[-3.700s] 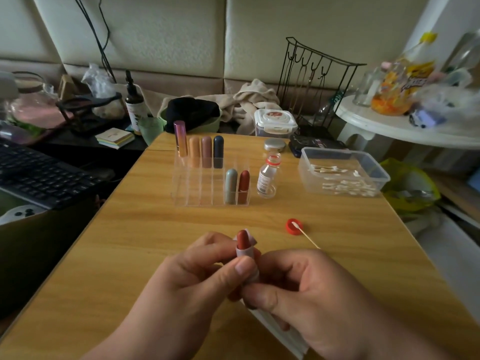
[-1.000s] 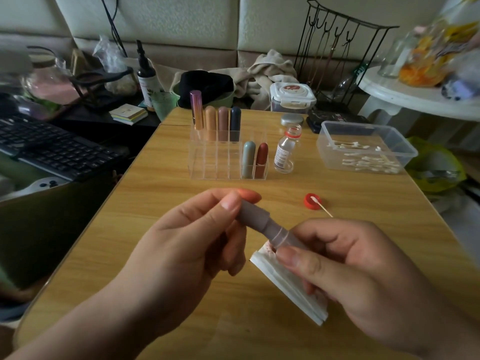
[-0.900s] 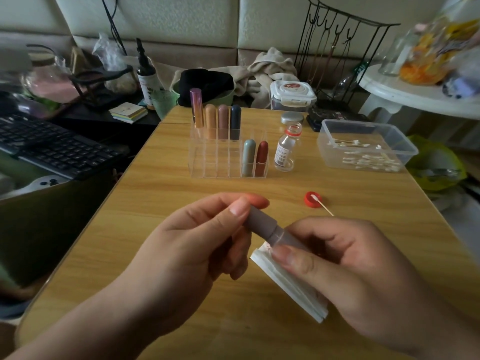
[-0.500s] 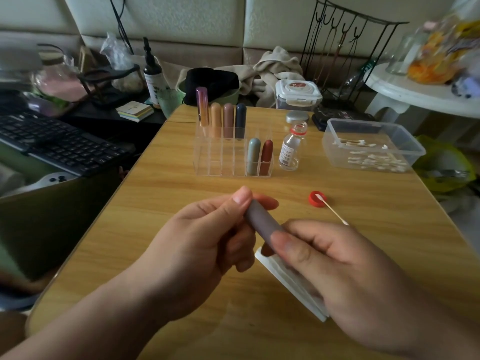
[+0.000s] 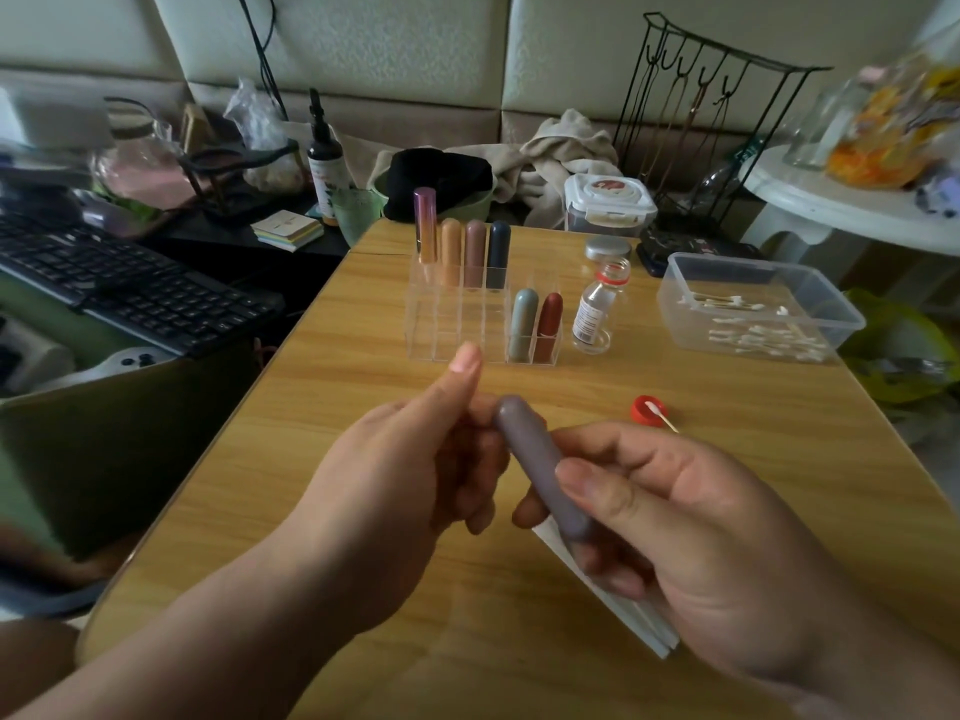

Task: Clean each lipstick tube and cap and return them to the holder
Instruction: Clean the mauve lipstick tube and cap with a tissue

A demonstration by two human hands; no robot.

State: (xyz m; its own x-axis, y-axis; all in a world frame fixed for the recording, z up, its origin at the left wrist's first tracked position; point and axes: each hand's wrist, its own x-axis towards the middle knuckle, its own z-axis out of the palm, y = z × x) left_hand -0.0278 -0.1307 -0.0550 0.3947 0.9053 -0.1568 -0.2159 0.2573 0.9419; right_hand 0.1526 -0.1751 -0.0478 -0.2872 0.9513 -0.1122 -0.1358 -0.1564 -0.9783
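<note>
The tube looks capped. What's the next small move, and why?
Probably lift the mauve lipstick toward the holder and stand it in an empty front slot: its cap looks fully on, the right hand grips it, and the thumb of the left hand is lifted off it.

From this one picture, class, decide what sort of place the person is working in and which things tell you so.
Probably a lived-in room at home, not a shop: padded wall panels behind, a keyboard beside the wooden table, and a crumpled cloth past the clear lipstick holder.

Dim, soft daylight; warped, blurry edges
</note>
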